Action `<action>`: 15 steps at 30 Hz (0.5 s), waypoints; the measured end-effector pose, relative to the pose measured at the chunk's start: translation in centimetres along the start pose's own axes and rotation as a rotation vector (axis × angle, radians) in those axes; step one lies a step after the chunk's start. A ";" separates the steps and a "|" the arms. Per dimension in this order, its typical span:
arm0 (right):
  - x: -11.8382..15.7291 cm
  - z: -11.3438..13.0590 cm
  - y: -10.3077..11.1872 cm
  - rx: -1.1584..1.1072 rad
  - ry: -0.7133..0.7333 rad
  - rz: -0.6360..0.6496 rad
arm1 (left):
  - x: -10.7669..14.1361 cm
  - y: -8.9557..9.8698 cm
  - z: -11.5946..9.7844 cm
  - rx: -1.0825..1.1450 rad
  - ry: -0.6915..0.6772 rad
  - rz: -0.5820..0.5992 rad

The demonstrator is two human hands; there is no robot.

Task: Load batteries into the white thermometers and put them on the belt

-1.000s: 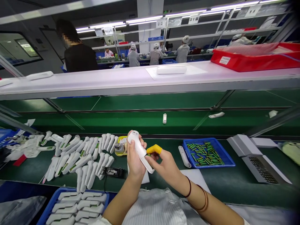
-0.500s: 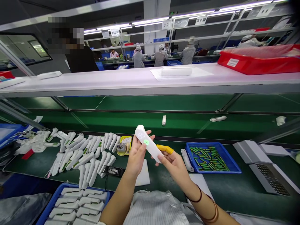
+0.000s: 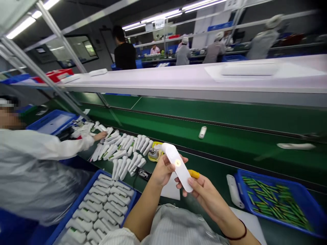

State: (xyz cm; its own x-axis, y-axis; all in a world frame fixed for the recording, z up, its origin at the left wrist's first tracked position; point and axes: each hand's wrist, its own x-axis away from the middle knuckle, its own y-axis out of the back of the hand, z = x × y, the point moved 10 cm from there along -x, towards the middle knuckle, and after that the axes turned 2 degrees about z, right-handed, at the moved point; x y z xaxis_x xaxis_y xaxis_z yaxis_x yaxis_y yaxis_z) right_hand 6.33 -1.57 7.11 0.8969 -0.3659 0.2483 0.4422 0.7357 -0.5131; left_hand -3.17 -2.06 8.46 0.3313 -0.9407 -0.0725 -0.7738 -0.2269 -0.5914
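Observation:
A white handheld device point(image 3: 182, 175) with a bent head is tilted in front of me, a yellowish-white light glowing on its face. My left hand point(image 3: 162, 172) is closed around its upper part, the thumb beside the light. At its lower end my right hand point(image 3: 204, 190) grips it between thumb and fingers; a yellow finger cot point(image 3: 193, 174) covers one fingertip. Behind my left hand stands a yellow tray point(image 3: 156, 146) with a small metal-topped jar point(image 3: 153, 153). Many similar white devices point(image 3: 119, 146) lie on the bench to the left.
A blue tray point(image 3: 277, 223) of green batteries stands at right, beside a white casing point(image 3: 234, 190). At lower left, a blue crate point(image 3: 62, 223) holds rows of white devices. A co-worker's hand point(image 3: 100, 135) reaches into the pile. The shelf point(image 3: 158, 76) spans the bench.
My view has swung left, bringing a co-worker on the left into sight. The device's light has turned from green to yellowish-white. Both hands keep hold of the device.

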 end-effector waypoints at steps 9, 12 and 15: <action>-3.7 -2.8 13.1 0.342 -0.059 -0.355 | 10.1 22.8 -4.6 -0.366 0.048 -1.008; -0.6 -2.3 24.8 0.607 -0.024 -0.740 | 16.0 31.6 -6.6 -0.509 0.165 -1.310; 4.4 -3.2 34.5 1.042 -0.143 -0.976 | 20.5 38.0 -8.0 -0.698 0.275 -1.507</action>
State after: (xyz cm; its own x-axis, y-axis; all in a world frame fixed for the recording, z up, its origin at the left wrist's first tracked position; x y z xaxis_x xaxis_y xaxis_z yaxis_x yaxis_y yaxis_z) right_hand 25.53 20.40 -12.10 0.2031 -0.9453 0.2553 0.6159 0.3261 0.7171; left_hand -30.05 -32.02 -9.07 0.9081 0.2079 0.3636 0.0236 -0.8921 0.4513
